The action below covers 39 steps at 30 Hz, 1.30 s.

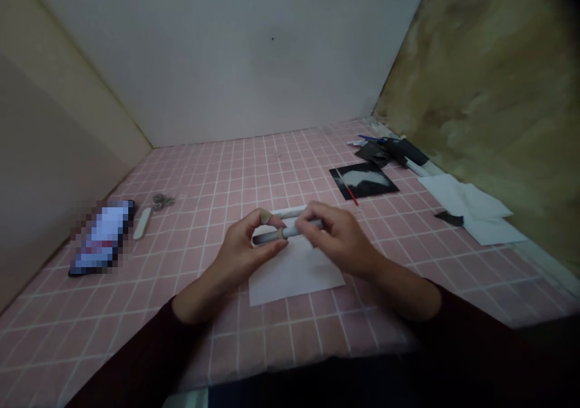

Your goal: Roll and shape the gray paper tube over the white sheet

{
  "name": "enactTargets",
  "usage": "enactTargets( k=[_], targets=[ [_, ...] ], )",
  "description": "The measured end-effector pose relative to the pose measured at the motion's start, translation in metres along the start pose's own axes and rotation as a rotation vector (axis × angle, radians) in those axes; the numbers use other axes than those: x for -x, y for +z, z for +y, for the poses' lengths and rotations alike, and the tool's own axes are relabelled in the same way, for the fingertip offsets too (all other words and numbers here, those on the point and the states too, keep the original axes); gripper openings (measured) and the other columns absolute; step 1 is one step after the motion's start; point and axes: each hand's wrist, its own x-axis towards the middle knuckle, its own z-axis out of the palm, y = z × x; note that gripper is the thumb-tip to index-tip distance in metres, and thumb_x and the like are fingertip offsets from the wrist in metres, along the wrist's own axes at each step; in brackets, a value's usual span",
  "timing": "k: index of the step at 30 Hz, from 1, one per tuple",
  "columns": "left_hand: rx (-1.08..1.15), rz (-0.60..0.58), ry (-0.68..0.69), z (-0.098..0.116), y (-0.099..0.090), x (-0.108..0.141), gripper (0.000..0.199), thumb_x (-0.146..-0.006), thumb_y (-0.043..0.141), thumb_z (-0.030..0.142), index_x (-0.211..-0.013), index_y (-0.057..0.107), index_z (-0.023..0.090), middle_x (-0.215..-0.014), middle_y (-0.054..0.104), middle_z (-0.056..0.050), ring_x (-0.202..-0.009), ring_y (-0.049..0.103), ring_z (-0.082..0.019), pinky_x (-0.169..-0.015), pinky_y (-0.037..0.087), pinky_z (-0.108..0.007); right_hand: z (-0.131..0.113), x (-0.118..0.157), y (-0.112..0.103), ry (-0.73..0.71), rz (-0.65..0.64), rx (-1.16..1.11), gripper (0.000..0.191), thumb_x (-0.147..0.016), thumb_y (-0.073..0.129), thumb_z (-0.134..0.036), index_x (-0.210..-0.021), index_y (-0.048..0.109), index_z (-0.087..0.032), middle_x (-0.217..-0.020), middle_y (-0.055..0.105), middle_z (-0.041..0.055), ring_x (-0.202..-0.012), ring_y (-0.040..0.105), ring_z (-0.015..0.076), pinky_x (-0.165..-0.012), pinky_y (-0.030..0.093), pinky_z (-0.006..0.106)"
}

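Note:
My left hand [248, 239] and my right hand [333, 234] are together over the middle of the table. Between them lies a slim grey rod [267, 237], held nearly level. My left thumb and fingers pinch it at a narrow beige band [282, 233] around its middle. The right fingers wrap its other end and hide part of it. Below the hands a white paper sheet [296, 275] rests on the table, its far edge partly covered by the hands.
A pink checked cloth [217, 178] covers the table. At left lie a blurred phone [104, 239], a pale flat stick [142, 223] and small grey rings [162, 201]. At right are a dusty black sheet [385, 184], a red-ended thin stick [352, 196], white papers [471, 202] and dark scraps [374, 153].

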Motion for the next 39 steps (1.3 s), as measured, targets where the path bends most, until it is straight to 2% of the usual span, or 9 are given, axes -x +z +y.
enactTargets(
  k=[4, 8, 10, 14, 19, 23, 28, 33, 39],
  targets=[
    [-0.280, 0.077, 0.242, 0.005, 0.001, -0.001, 0.020, -0.083, 0.075, 0.026, -0.099, 0.063, 0.021, -0.100, 0.066, -0.004, -0.098, 0.062, -0.020, -0.088, 0.049, -0.035, 0.000, -0.001, -0.002, 0.029, 0.113, -0.047, 0.026, -0.091, 0.058, -0.029, -0.068, 0.054, -0.019, -0.053, 0.045, -0.0066, -0.049, 0.040, 0.0082, -0.048, 0.031, 0.024],
    [-0.464, 0.080, 0.405, 0.007, 0.003, -0.002, 0.021, -0.083, 0.074, 0.022, -0.099, 0.062, 0.021, -0.098, 0.067, -0.005, -0.098, 0.062, -0.022, -0.084, 0.051, -0.034, 0.002, 0.000, 0.002, 0.021, -0.048, 0.020, 0.019, -0.091, 0.056, -0.026, -0.075, 0.060, -0.018, -0.062, 0.053, -0.0037, -0.056, 0.048, 0.0093, -0.054, 0.036, 0.025],
    [-0.489, 0.080, 0.441, 0.007, 0.004, -0.002, 0.020, -0.083, 0.074, 0.021, -0.099, 0.062, 0.021, -0.097, 0.067, -0.005, -0.100, 0.062, -0.022, -0.084, 0.051, -0.034, 0.003, -0.001, -0.001, 0.026, -0.027, 0.002, 0.021, -0.091, 0.057, -0.028, -0.073, 0.060, -0.018, -0.059, 0.050, -0.0048, -0.053, 0.044, 0.0087, -0.052, 0.034, 0.024],
    [-0.488, 0.120, 0.442, 0.006, 0.002, -0.002, 0.020, -0.083, 0.074, 0.020, -0.099, 0.061, 0.020, -0.097, 0.068, -0.005, -0.099, 0.062, -0.021, -0.085, 0.050, -0.034, 0.003, -0.003, -0.008, 0.002, 0.160, -0.052, 0.023, -0.092, 0.058, -0.026, -0.069, 0.056, -0.019, -0.055, 0.043, -0.0067, -0.050, 0.038, 0.0077, -0.050, 0.031, 0.024],
    [-0.502, 0.087, 0.421, 0.004, 0.001, -0.002, 0.020, -0.084, 0.073, 0.022, -0.099, 0.061, 0.019, -0.096, 0.067, -0.006, -0.095, 0.062, -0.021, -0.082, 0.050, -0.034, 0.003, 0.000, -0.001, -0.045, -0.065, 0.013, 0.012, -0.092, 0.058, -0.023, -0.081, 0.062, -0.018, -0.070, 0.057, -0.0032, -0.061, 0.050, 0.0093, -0.057, 0.037, 0.025],
    [-0.480, 0.096, 0.418, 0.005, 0.000, -0.002, 0.020, -0.084, 0.073, 0.022, -0.100, 0.060, 0.020, -0.097, 0.067, -0.005, -0.095, 0.063, -0.020, -0.083, 0.050, -0.033, 0.001, -0.001, -0.006, -0.028, 0.175, -0.039, 0.019, -0.091, 0.059, -0.024, -0.073, 0.059, -0.019, -0.060, 0.046, -0.0059, -0.054, 0.042, 0.0085, -0.053, 0.033, 0.025],
    [-0.480, 0.105, 0.384, 0.003, 0.000, -0.002, 0.020, -0.084, 0.073, 0.023, -0.100, 0.060, 0.020, -0.095, 0.066, -0.005, -0.092, 0.063, -0.020, -0.080, 0.050, -0.033, 0.001, 0.000, -0.003, -0.064, -0.033, 0.019, 0.010, -0.091, 0.059, -0.021, -0.083, 0.063, -0.017, -0.074, 0.058, -0.0024, -0.065, 0.051, 0.0098, -0.061, 0.039, 0.026],
    [-0.457, 0.106, 0.372, 0.003, 0.001, -0.003, 0.020, -0.084, 0.073, 0.023, -0.099, 0.060, 0.020, -0.096, 0.067, -0.004, -0.092, 0.064, -0.019, -0.080, 0.050, -0.032, -0.001, 0.000, -0.006, -0.020, 0.139, -0.047, 0.016, -0.092, 0.059, -0.024, -0.076, 0.060, -0.018, -0.062, 0.047, -0.0057, -0.055, 0.042, 0.0083, -0.053, 0.033, 0.025],
    [-0.488, 0.054, 0.390, 0.003, 0.001, 0.000, 0.020, -0.084, 0.073, 0.023, -0.100, 0.061, 0.019, -0.095, 0.067, -0.004, -0.091, 0.064, -0.019, -0.079, 0.050, -0.031, -0.001, 0.001, 0.000, -0.035, -0.066, 0.022, 0.010, -0.091, 0.059, -0.023, -0.084, 0.064, -0.018, -0.072, 0.058, -0.0026, -0.063, 0.050, 0.0098, -0.059, 0.037, 0.026]
  ],
)
